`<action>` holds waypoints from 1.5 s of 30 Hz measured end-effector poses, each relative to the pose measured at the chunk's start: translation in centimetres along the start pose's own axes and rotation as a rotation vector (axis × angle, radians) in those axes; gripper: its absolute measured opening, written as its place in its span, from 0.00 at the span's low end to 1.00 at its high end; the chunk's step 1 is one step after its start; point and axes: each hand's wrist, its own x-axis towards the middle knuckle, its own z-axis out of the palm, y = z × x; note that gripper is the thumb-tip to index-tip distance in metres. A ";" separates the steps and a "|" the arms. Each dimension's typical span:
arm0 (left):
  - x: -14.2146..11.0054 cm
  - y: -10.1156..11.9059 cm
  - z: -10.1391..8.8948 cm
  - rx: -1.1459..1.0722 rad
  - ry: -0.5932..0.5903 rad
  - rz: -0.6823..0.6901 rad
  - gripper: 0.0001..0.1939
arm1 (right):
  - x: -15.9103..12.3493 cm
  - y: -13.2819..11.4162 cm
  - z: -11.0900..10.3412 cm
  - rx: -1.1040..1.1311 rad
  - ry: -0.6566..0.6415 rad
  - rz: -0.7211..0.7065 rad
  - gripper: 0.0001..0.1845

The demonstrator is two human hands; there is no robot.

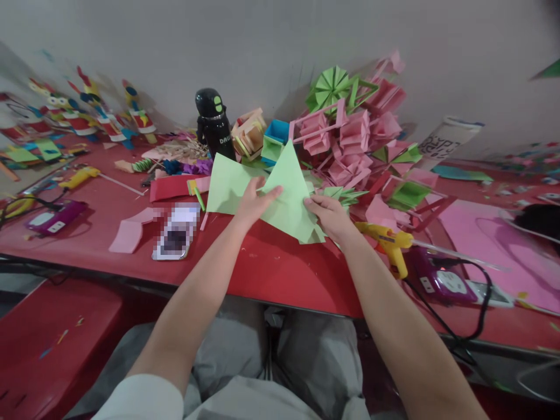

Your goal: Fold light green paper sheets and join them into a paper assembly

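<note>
Between my hands a light green sheet of paper (286, 201) stands tilted above the red table, one corner pointing up. My left hand (255, 201) is at its left side, thumb lying on the front face and fingers behind. At the lower right edge my right hand (328, 216) pinches the paper between thumb and fingers. A second light green sheet (227, 184) shows behind my left hand; whether it is joined to the first I cannot tell. Cut green paper strips (345, 197) lie just beyond my right hand.
Pink folded paper pieces (356, 131) pile up behind. A black bottle (216, 128) stands back left, a phone (177, 232) lies nearer. Right of my hand are a yellow glue gun (394, 245) and a purple power strip (441, 280); another glue gun (80, 177) is far left.
</note>
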 end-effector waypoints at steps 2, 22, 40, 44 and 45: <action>0.3 0.1 -0.4 -0.145 -0.107 -0.148 0.29 | 0.0 -0.1 -0.1 0.006 -0.135 0.094 0.25; 0.3 -0.5 0.4 -0.343 -0.219 -0.137 0.22 | -1.1 -2.3 0.5 -0.207 -0.346 0.242 0.12; 0.4 -0.5 0.9 -0.312 -0.092 -0.032 0.20 | -1.0 -2.6 1.1 -0.264 -0.320 0.113 0.11; 1.4 -0.8 -0.4 -0.326 0.001 -0.039 0.21 | -1.0 -2.5 0.5 -0.257 -0.341 0.141 0.12; 1.6 -0.9 -0.7 -0.326 0.025 -0.042 0.21 | -1.0 -2.5 0.4 -0.267 -0.352 0.139 0.12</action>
